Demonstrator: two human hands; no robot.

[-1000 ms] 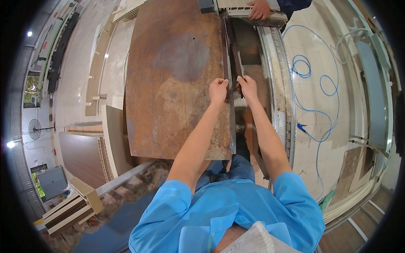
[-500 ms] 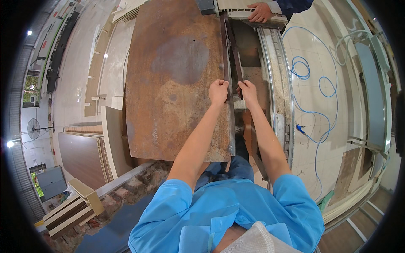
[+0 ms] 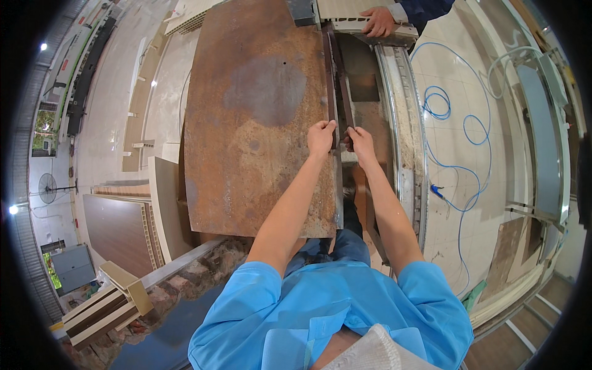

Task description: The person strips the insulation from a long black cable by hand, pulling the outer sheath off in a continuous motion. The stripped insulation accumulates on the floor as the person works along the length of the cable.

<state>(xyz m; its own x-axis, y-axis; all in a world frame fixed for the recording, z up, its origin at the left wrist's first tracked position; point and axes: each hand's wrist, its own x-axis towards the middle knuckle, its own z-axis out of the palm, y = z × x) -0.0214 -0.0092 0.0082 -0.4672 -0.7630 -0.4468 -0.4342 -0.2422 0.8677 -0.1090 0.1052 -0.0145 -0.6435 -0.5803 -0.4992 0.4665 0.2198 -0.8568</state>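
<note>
A broad rusty metal plate (image 3: 246, 166) stretches out in front of me. Along its right edge runs a long, narrow, dark brown strip (image 3: 330, 80), and the fingers of my left hand (image 3: 320, 139) are pinched on it. A second dark brown strip (image 3: 340, 68) lies just right of the first, nearly meeting it at the far end and spreading away toward me. My right hand (image 3: 361, 145) is closed on the near end of that second strip. Both fingertips partly cover the strip ends.
At the far end another person's hand (image 3: 377, 22) rests on a cream hollow panel (image 3: 351, 8). A metal rail (image 3: 404, 123) runs right of the gap beside the plate. A blue air hose (image 3: 472, 163) loops over the tiled floor. Brown panels (image 3: 120, 228) are stacked left.
My right hand has drawn slightly toward me, bringing its strip's near end along. My left hand has shifted a little nearer too. The other person's hand is almost unmoved.
</note>
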